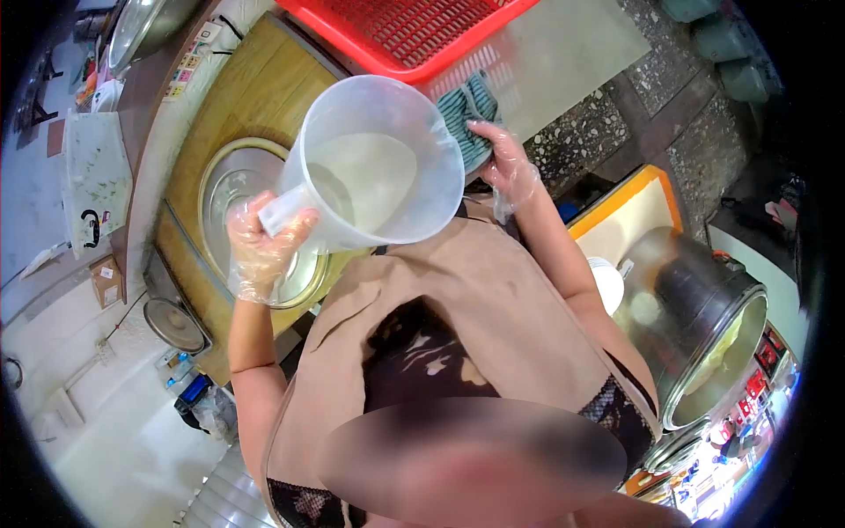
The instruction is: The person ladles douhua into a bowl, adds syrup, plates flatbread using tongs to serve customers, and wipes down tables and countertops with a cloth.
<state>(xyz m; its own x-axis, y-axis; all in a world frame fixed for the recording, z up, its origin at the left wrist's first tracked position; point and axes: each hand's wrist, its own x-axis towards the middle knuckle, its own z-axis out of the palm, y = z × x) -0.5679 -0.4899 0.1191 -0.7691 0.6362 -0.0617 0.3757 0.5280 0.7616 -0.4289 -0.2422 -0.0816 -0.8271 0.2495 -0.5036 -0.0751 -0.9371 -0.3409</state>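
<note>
My left hand [271,239], in a clear plastic glove, grips the handle of a big translucent plastic jug [431,189]. The jug is tilted, and I look into its wide mouth; whether any liquid lies inside, I cannot tell. In my right hand [509,167], also gloved, is a folded green and dark striped cloth [468,110] close against the jug's right side. Below the left hand and partly hidden by it, a round metal lid or basin [220,189] rests on the wooden surface.
A red plastic basket [387,55] is at the top, over a pale surface [563,62]. To the right are a large metal pot [695,308] and an orange-edged board [638,207]. Another round metal lid [174,324] lies at the left. Stone-patterned floor [576,128] shows at upper right.
</note>
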